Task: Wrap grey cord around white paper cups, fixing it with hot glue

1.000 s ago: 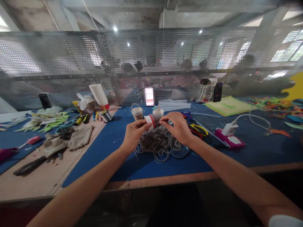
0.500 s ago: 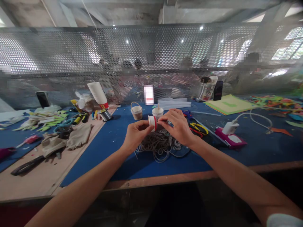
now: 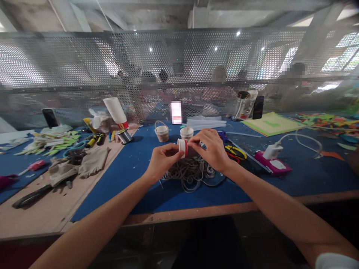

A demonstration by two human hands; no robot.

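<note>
In front of me, my left hand [image 3: 164, 158] grips a small white paper cup [image 3: 181, 146] with a red band, tilted on its side. The fingers of my right hand [image 3: 209, 147] are pinched together at the banded end of the cup; what they hold is too small to make out. Below both hands lies a loose heap of grey-brown cord [image 3: 192, 173]. Just behind stand a small cord-wrapped basket with a handle [image 3: 162, 135] and a second white-rimmed small basket [image 3: 186, 132], partly covered by my right hand.
Yellow-handled pliers [image 3: 235, 152] and a magenta box with a white charger [image 3: 276, 164] lie to the right. At left are a leaning stack of paper cups [image 3: 115, 110], work gloves [image 3: 94, 162] and scissors [image 3: 74, 148]. A perforated metal screen [image 3: 190, 48] stands behind the table.
The paper cup has turned slightly and shifted a little to the right in my left hand. My right fingertips stay at its red-banded end.
</note>
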